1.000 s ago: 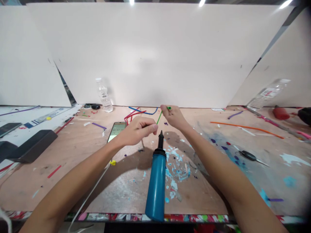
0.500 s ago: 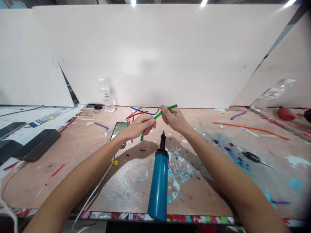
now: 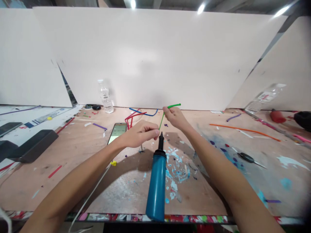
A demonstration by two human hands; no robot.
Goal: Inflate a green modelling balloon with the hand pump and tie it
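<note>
A thin green modelling balloon, uninflated, is stretched tight between my two hands. My left hand pinches its lower end, close beside the nozzle tip of a blue hand pump. Higher up and to the right, my right hand is closed around the balloon, and a thicker loose end sticks out past the fingers to the right. The pump lies on the table with its black nozzle pointing away from me. I cannot tell whether the balloon's mouth touches the nozzle.
A phone lies left of my left hand, near red balloons and a blue balloon. Clear bottles stand at the board's foot. To the right are an orange balloon and a black-handled tool.
My left hand has moved down and nearer, toward the pump nozzle. The balloon between my hands has become longer and thinner. My right hand stays almost in place.
</note>
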